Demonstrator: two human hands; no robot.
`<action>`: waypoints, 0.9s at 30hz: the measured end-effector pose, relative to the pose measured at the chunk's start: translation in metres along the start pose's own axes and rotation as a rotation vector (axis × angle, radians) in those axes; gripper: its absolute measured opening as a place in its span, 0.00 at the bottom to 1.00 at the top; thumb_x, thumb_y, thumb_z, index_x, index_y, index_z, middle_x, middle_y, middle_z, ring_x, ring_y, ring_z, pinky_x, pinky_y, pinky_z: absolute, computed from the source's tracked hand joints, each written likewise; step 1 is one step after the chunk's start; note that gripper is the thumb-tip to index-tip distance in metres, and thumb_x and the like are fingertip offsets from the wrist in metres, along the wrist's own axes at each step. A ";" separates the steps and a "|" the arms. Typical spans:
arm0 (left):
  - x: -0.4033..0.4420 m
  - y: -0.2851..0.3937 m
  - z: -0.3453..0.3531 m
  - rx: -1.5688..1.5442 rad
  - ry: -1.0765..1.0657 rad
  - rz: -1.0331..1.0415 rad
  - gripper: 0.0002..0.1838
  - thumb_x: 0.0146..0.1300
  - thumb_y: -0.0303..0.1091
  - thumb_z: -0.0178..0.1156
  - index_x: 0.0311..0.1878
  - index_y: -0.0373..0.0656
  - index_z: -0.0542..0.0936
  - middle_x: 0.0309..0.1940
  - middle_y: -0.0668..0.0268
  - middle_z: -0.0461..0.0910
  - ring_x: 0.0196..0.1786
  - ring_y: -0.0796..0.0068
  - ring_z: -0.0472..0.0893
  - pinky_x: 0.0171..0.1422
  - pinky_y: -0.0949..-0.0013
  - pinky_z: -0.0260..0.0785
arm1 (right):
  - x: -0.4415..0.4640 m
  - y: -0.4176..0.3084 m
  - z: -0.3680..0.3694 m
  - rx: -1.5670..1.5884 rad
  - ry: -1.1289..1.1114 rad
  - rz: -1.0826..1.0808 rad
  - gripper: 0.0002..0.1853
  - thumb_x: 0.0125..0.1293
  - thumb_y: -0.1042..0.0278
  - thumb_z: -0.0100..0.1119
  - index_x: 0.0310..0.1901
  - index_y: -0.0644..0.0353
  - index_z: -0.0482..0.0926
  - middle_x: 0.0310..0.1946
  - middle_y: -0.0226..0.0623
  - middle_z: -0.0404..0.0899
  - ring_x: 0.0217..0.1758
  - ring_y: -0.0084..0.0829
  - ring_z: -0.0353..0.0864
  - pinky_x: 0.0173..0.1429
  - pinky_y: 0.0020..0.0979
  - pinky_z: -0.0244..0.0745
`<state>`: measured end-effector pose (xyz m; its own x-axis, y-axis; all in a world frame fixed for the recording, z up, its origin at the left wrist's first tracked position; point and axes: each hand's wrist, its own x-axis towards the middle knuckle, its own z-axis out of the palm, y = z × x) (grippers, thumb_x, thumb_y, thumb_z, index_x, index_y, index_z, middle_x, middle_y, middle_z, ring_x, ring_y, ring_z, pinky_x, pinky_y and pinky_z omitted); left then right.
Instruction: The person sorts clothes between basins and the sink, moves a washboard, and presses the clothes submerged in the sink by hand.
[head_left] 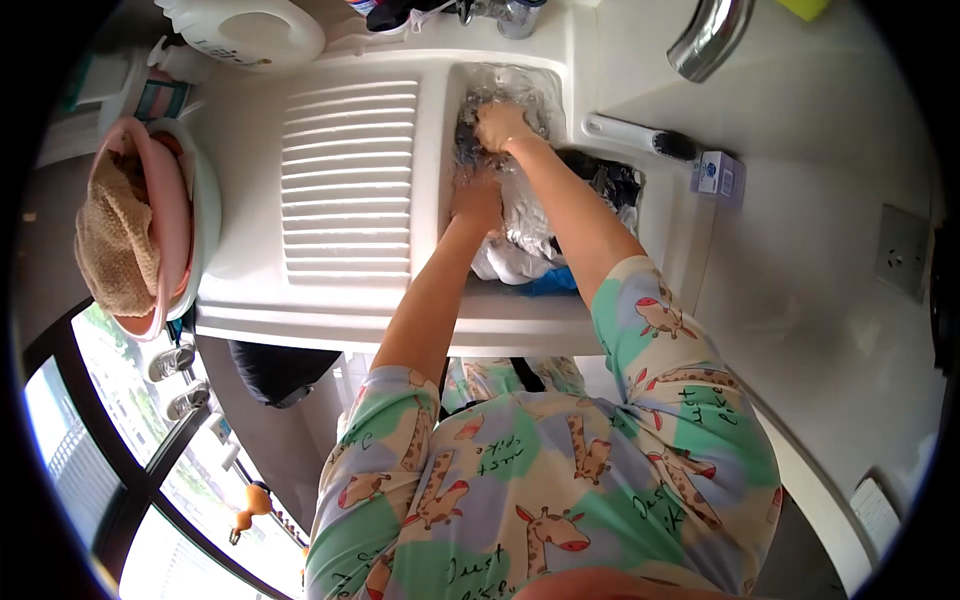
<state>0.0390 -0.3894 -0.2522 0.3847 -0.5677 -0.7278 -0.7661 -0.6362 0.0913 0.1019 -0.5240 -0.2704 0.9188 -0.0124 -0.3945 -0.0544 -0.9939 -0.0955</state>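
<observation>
Both hands are in the water of a white sink basin (pixel 452 130). My right hand (pixel 503 127) is farther in, fingers curled down against a dark wet cloth (pixel 466 140), closed on it as far as I can see. Nearer to me, my left hand (pixel 478 203) dips into the water beside the same cloth; its fingers are hidden. White wet fabric (pixel 525 215) bunches up just right of the left hand. Under my right forearm lies a black piece of laundry (pixel 612 180), and a blue piece (pixel 550 282) shows at the basin's near edge.
Left of the basin is a ribbed washboard (pixel 348 180). A scrubbing brush (pixel 630 134) and small box (pixel 718 174) lie to the right, below a metal faucet (pixel 708 40). Stacked basins (pixel 172 215) with a brown towel (pixel 118 235) stand far left, near a white jug (pixel 250 35).
</observation>
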 end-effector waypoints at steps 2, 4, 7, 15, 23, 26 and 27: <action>0.014 -0.002 0.020 -0.023 -0.010 0.002 0.51 0.46 0.53 0.79 0.73 0.38 0.73 0.80 0.51 0.62 0.84 0.44 0.51 0.88 0.45 0.39 | -0.005 0.003 0.001 -0.071 -0.188 -0.068 0.15 0.61 0.70 0.61 0.49 0.59 0.86 0.53 0.48 0.85 0.56 0.49 0.83 0.60 0.50 0.79; 0.008 0.001 0.023 -0.029 0.067 -0.011 0.48 0.47 0.52 0.78 0.71 0.39 0.76 0.79 0.51 0.64 0.85 0.44 0.48 0.87 0.44 0.39 | -0.045 -0.001 0.006 0.191 0.258 -0.036 0.15 0.61 0.71 0.61 0.49 0.59 0.86 0.56 0.48 0.84 0.59 0.48 0.82 0.62 0.51 0.78; -0.014 0.007 0.010 0.064 0.176 -0.005 0.60 0.49 0.55 0.78 0.80 0.39 0.60 0.81 0.50 0.58 0.86 0.45 0.44 0.86 0.41 0.43 | -0.110 -0.004 0.014 0.302 0.609 -0.113 0.20 0.67 0.67 0.61 0.60 0.57 0.81 0.66 0.48 0.77 0.71 0.48 0.74 0.73 0.50 0.70; -0.098 0.054 -0.010 0.060 0.528 0.178 0.85 0.28 0.64 0.85 0.87 0.64 0.37 0.87 0.52 0.35 0.85 0.34 0.44 0.70 0.10 0.46 | -0.267 0.019 0.040 0.113 0.539 0.287 0.44 0.64 0.33 0.65 0.79 0.39 0.66 0.84 0.45 0.49 0.83 0.64 0.50 0.72 0.83 0.47; -0.067 0.094 -0.021 0.238 0.387 0.228 0.84 0.24 0.63 0.86 0.86 0.68 0.42 0.88 0.59 0.34 0.87 0.41 0.35 0.72 0.10 0.39 | -0.276 0.035 0.069 0.303 0.213 0.280 0.71 0.40 0.20 0.76 0.83 0.46 0.55 0.85 0.54 0.27 0.84 0.76 0.29 0.66 0.92 0.43; -0.058 0.098 -0.016 0.304 0.364 0.193 0.77 0.36 0.57 0.84 0.86 0.70 0.42 0.88 0.60 0.35 0.87 0.40 0.36 0.73 0.11 0.42 | -0.267 0.036 0.095 0.347 0.354 0.253 0.70 0.39 0.25 0.79 0.83 0.47 0.55 0.85 0.55 0.29 0.84 0.77 0.28 0.67 0.91 0.39; -0.051 0.100 -0.012 0.305 0.418 0.179 0.72 0.42 0.55 0.82 0.86 0.70 0.43 0.88 0.60 0.34 0.87 0.39 0.37 0.73 0.11 0.43 | -0.263 0.036 0.097 0.346 0.369 0.262 0.70 0.39 0.27 0.79 0.83 0.47 0.56 0.85 0.55 0.30 0.84 0.77 0.28 0.68 0.91 0.38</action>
<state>-0.0511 -0.4302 -0.1983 0.3589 -0.8520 -0.3811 -0.9290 -0.3654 -0.0580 -0.1795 -0.5464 -0.2586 0.9298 -0.3525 -0.1062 -0.3666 -0.8596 -0.3560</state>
